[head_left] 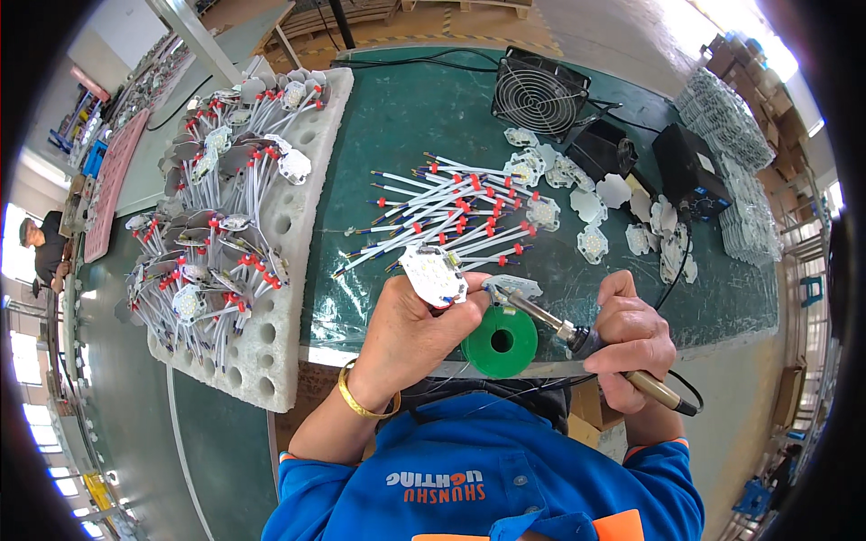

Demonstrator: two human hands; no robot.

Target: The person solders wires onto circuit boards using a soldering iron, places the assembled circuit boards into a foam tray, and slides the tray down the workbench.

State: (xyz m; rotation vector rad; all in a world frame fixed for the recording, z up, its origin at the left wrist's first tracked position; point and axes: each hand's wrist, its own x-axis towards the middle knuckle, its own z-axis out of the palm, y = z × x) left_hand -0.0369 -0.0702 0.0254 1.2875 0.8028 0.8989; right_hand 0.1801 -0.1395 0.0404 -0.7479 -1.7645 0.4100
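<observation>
Just below frame centre, the left hand (417,326) pinches the white LED board (433,274); the right hand (631,341), curled around the soldering iron (539,315), lies to its right, the iron's long axis slanting upper-left toward the board.

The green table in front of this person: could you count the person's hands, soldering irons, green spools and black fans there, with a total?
Hands (left hand, right hand): 2
Soldering iron: 1
Green spool: 1
Black fan: 1
Total: 5
</observation>
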